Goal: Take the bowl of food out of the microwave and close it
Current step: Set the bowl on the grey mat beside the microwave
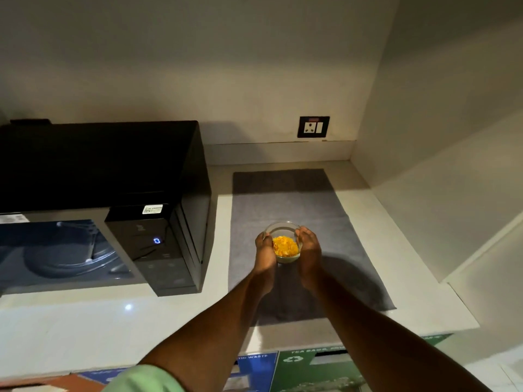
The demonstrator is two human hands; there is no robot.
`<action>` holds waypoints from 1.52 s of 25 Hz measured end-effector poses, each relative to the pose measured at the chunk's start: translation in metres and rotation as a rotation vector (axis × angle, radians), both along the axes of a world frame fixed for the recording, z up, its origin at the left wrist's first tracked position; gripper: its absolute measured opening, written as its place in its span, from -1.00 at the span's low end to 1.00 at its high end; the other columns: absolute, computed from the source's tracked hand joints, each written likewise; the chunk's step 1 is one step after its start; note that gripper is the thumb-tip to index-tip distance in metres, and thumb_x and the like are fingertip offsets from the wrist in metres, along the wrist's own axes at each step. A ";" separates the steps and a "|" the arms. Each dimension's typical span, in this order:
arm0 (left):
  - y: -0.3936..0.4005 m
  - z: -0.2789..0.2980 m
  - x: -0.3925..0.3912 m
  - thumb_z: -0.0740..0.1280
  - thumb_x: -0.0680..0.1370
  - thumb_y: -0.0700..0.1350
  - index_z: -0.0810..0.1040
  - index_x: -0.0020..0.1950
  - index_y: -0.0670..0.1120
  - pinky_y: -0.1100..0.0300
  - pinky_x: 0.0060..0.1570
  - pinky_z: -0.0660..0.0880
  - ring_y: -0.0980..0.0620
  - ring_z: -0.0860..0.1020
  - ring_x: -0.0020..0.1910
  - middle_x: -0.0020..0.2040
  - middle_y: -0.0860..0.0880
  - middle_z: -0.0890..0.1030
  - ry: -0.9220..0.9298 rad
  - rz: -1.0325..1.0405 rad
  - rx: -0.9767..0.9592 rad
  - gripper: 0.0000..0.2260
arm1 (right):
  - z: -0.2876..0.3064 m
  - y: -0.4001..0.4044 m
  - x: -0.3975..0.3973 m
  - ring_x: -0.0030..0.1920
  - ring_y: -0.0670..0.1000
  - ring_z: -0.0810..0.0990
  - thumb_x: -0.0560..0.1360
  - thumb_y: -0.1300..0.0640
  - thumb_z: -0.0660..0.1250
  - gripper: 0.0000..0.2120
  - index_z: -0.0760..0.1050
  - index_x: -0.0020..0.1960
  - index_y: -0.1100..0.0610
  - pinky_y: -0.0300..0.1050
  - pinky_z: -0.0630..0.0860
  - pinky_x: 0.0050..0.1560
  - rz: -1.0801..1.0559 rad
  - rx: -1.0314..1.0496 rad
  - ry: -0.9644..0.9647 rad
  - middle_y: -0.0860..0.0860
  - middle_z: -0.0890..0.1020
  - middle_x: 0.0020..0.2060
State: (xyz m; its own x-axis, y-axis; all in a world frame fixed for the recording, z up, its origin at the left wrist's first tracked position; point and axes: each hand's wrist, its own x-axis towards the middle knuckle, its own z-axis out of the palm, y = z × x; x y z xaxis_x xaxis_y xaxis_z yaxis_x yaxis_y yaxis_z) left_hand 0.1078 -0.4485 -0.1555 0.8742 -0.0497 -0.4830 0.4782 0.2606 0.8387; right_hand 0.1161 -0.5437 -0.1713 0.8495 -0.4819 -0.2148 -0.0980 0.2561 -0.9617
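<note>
The bowl of food (284, 244) is being held over the grey mat (285, 199) at frame centre, gripped between left hand (264, 254) and right hand (310, 254); next, judging by the gaping microwave (113, 193) at left, release and door-closing are called for.

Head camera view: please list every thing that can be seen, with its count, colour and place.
microwave: one, black, on the counter at the left, door open
bowl: one, clear glass, over the mat, held between both hands
food: one portion, yellow-orange, inside the bowl
mat: one, grey, on the counter right of the microwave
counter: one, white, along the wall
wall socket: one, black frame with white inserts, on the back wall
labels: several, blue and green, below the counter edge
left hand: one, on the bowl's left side
right hand: one, on the bowl's right side
</note>
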 end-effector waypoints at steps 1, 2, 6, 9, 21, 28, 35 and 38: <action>0.000 -0.003 0.002 0.01 0.69 0.13 0.35 0.52 -0.08 -0.09 0.47 0.39 -0.18 0.50 0.38 0.42 -0.21 0.49 -0.001 -0.003 0.010 -0.52 | -0.002 -0.001 0.002 0.21 0.07 0.51 0.66 0.21 0.20 -0.65 0.42 0.41 0.30 -0.11 0.43 0.17 -0.006 -0.013 0.006 0.16 0.53 0.27; -0.001 -0.007 0.004 0.02 0.69 0.12 0.36 0.51 -0.10 -0.09 0.48 0.37 -0.18 0.49 0.39 0.43 -0.21 0.49 -0.007 -0.006 0.018 -0.52 | -0.005 -0.002 0.003 0.21 0.06 0.50 0.65 0.23 0.20 -0.66 0.42 0.40 0.32 -0.11 0.40 0.18 -0.009 -0.025 0.014 0.17 0.52 0.27; 0.001 -0.017 0.004 0.02 0.69 0.08 0.38 0.49 -0.13 -0.09 0.49 0.35 -0.17 0.48 0.39 0.41 -0.23 0.50 -0.029 -0.020 0.084 -0.54 | -0.017 -0.005 -0.001 0.24 0.19 0.51 0.66 0.26 0.18 -0.73 0.47 0.30 0.34 0.01 0.43 0.32 -0.018 -0.058 0.019 0.27 0.54 0.25; 0.003 -0.022 0.003 0.00 0.69 0.09 0.34 0.51 -0.11 -0.09 0.50 0.33 -0.16 0.46 0.40 0.42 -0.22 0.48 -0.054 -0.059 0.119 -0.53 | -0.017 -0.003 -0.001 0.32 0.24 0.49 0.66 0.29 0.18 -0.67 0.42 0.36 0.42 -0.07 0.42 0.28 -0.014 -0.119 0.027 0.35 0.49 0.34; 0.015 -0.008 0.003 0.04 0.70 0.01 0.25 0.56 -0.12 -0.09 0.47 0.34 -0.21 0.43 0.43 0.48 -0.23 0.42 -0.026 -0.083 0.278 -0.55 | -0.001 -0.013 -0.015 0.11 0.12 0.47 0.67 0.15 0.18 -0.80 0.47 0.17 0.26 -0.02 0.40 0.15 0.176 -0.160 0.085 0.19 0.50 0.08; 0.027 0.027 -0.022 0.05 0.71 -0.07 0.11 0.62 -0.07 0.02 0.47 0.26 -0.17 0.32 0.53 0.58 -0.19 0.29 -0.069 -0.119 0.325 -0.54 | 0.012 0.002 -0.038 0.20 0.26 0.59 0.62 0.09 0.29 -0.67 0.51 0.27 0.29 0.23 0.53 0.27 0.114 -0.317 0.113 0.29 0.61 0.18; 0.053 0.042 -0.063 0.10 0.70 -0.05 0.15 0.63 -0.08 0.21 0.34 0.20 -0.12 0.28 0.57 0.62 -0.14 0.25 -0.218 -0.192 0.516 -0.52 | 0.037 0.026 -0.076 0.36 0.19 0.51 0.45 -0.08 0.48 -0.32 0.37 0.48 0.15 0.17 0.49 0.37 0.258 -0.668 0.153 0.16 0.46 0.41; 0.073 0.047 -0.081 0.11 0.69 -0.03 0.16 0.62 -0.08 0.18 0.41 0.20 -0.11 0.28 0.58 0.63 -0.12 0.23 -0.268 -0.208 0.588 -0.51 | 0.045 0.046 -0.097 0.46 0.17 0.44 0.49 -0.17 0.39 -0.27 0.28 0.54 0.12 0.14 0.44 0.43 0.373 -0.808 0.131 0.12 0.41 0.48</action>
